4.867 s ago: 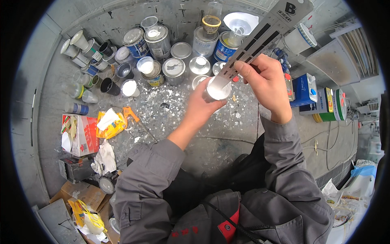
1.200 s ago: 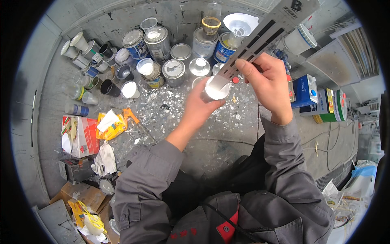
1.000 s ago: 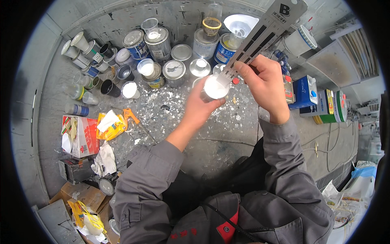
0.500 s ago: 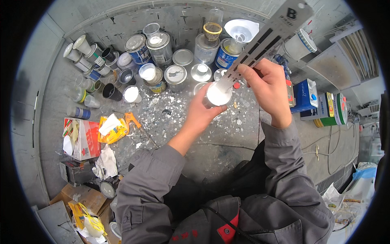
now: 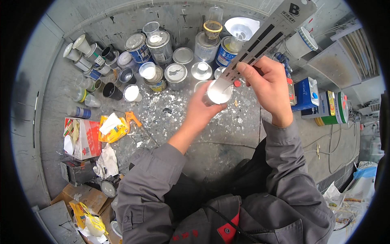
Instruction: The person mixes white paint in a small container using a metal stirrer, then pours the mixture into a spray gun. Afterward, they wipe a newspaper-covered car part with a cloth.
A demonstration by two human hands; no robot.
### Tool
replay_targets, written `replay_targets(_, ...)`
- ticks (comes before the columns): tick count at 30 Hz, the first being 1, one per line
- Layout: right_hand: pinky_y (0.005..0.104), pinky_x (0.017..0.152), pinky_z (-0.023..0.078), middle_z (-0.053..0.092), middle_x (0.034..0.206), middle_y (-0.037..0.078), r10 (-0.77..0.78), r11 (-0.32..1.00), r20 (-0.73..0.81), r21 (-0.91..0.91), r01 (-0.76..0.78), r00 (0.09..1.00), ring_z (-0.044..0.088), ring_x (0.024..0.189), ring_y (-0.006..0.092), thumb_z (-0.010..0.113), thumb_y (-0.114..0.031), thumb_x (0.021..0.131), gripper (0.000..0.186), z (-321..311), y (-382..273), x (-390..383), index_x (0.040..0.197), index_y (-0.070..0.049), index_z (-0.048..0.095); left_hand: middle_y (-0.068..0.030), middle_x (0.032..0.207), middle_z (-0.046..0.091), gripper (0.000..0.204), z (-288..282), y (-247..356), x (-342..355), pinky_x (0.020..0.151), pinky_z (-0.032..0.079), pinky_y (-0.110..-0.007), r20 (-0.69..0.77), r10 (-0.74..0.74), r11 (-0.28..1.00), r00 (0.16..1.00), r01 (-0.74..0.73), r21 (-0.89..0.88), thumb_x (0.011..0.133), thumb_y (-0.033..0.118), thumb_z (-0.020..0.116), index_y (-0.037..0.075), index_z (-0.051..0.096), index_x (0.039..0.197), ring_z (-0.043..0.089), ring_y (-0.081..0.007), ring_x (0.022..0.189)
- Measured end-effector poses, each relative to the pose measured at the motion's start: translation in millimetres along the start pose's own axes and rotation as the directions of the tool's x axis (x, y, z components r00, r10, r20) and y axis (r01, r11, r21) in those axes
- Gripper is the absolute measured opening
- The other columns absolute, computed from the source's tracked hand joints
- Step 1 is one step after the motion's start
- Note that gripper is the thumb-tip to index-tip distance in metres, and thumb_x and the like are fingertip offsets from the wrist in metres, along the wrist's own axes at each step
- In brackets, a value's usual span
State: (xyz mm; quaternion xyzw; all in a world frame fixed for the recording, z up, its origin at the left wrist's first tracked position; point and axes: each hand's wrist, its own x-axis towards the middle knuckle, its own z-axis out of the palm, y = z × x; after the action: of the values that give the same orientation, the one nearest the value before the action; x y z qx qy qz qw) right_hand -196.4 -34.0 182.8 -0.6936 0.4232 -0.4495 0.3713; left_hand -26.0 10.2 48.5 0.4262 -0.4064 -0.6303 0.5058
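A clear cup of white paint (image 5: pixel 219 96) is held over the bench, with my left hand (image 5: pixel 200 106) wrapped round its side. My right hand (image 5: pixel 266 83) pinches a flat metal mixing ruler (image 5: pixel 266 38) with dark printed bars. The ruler slants down to the left, and its lower end is dipped in the white paint. Just behind the cup stand a metal can with a white cap (image 5: pixel 202 71) and a small red cap (image 5: pixel 237 83).
Paint cans (image 5: pixel 159 46) and plastic cups stand in rows along the back. To the left lie an orange-handled tool (image 5: pixel 132 118), a yellow wipes pack (image 5: pixel 113 129) and a red-and-white box (image 5: pixel 83 138). Blue (image 5: pixel 305 95) and green (image 5: pixel 339 110) containers stand at the right. Dried paint spots the bench.
The ruler's lower end has shifted slightly within the cup. Both hands keep their grips in nearly the same places.
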Motion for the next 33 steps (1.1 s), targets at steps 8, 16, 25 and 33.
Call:
replay_targets(8, 0.0298, 0.056, 0.047, 0.071, 0.076, 0.009, -0.012, 0.982, 0.014, -0.19, 0.015, 1.0, 0.062, 0.064, 0.0099, 0.073, -0.009, 0.094, 0.015, 3, 1, -3, 0.097, 0.005, 0.075, -0.0062, 0.138, 0.063, 0.078, 0, -5, 5, 0.108, 0.05, -0.034, -0.033, 0.055, 0.998, 0.998, -0.055, -0.001, 0.082, 0.002, 0.085, 0.004, 0.049, 0.151, 0.062, -0.0171, 0.126)
replay_targets(16, 0.0253, 0.058, 0.044, 0.069, 0.077, 0.003, -0.092, 0.987, 0.035, -0.132, 0.096, 0.995, 0.056, 0.065, 0.0059, 0.074, -0.011, 0.098, 0.016, 6, -1, -7, 0.102, 0.004, 0.076, -0.005, 0.137, 0.064, 0.078, -4, -4, 5, 0.104, 0.051, -0.034, -0.015, 0.025, 0.998, 1.0, -0.024, 0.058, 0.083, 0.005, 0.085, 0.005, 0.049, 0.152, 0.063, -0.0161, 0.122)
replay_targets(25, 0.0274, 0.06, 0.051, 0.075, 0.083, 0.007, -0.026, 0.99, 0.002, -0.14, 0.026, 1.0, 0.066, 0.071, 0.0082, 0.071, -0.007, 0.095, 0.015, 6, -3, -2, 0.104, 0.004, 0.076, -0.0064, 0.136, 0.064, 0.082, 0, -5, 2, 0.105, 0.051, -0.034, -0.02, 0.051, 0.999, 0.999, -0.051, -0.013, 0.082, 0.004, 0.085, 0.003, 0.046, 0.154, 0.063, -0.0171, 0.124)
replay_targets(33, 0.0309, 0.06, 0.048, 0.069, 0.077, 0.012, -0.049, 0.977, 0.097, -0.203, 0.068, 0.994, 0.063, 0.065, 0.0148, 0.072, -0.01, 0.092, 0.016, 12, 3, -6, 0.101, 0.002, 0.076, -0.0054, 0.133, 0.065, 0.078, 0, -3, 0, 0.101, 0.052, -0.033, -0.004, 0.038, 0.999, 0.999, -0.038, 0.021, 0.084, 0.005, 0.085, 0.005, 0.048, 0.152, 0.064, -0.0155, 0.119)
